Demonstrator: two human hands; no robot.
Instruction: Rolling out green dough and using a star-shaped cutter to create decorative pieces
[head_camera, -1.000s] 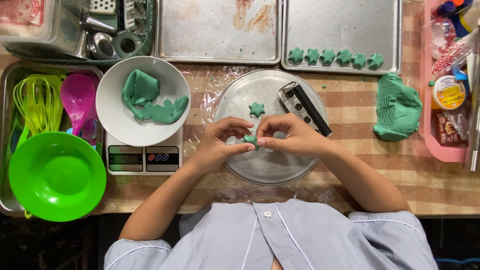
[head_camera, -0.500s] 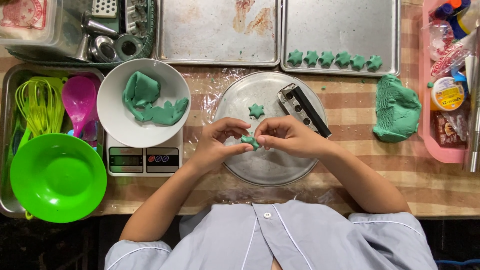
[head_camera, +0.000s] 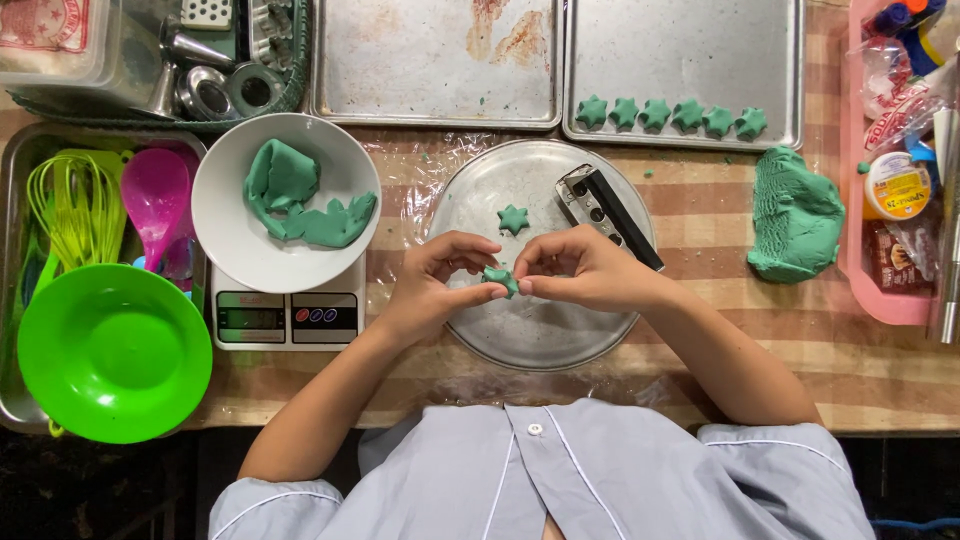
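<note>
My left hand (head_camera: 430, 285) and my right hand (head_camera: 575, 267) meet over a round metal plate (head_camera: 540, 335), pinching a small green dough piece (head_camera: 499, 281) between their fingertips. A finished green dough star (head_camera: 513, 218) lies on the plate just above my hands. A black and silver cutter tool (head_camera: 608, 214) rests on the plate's upper right. Several dough stars (head_camera: 670, 115) sit in a row on the right baking tray (head_camera: 690, 50).
A white bowl (head_camera: 225, 235) with dough scraps (head_camera: 300, 195) stands on a kitchen scale (head_camera: 285, 318). A lump of green dough (head_camera: 795, 215) lies at right beside a pink tray (head_camera: 865, 290). A green bowl (head_camera: 110, 350), whisk and pink spoon are at left.
My fingers have shifted slightly around the dough piece, turning and pressing it. Everything else stays where it was.
</note>
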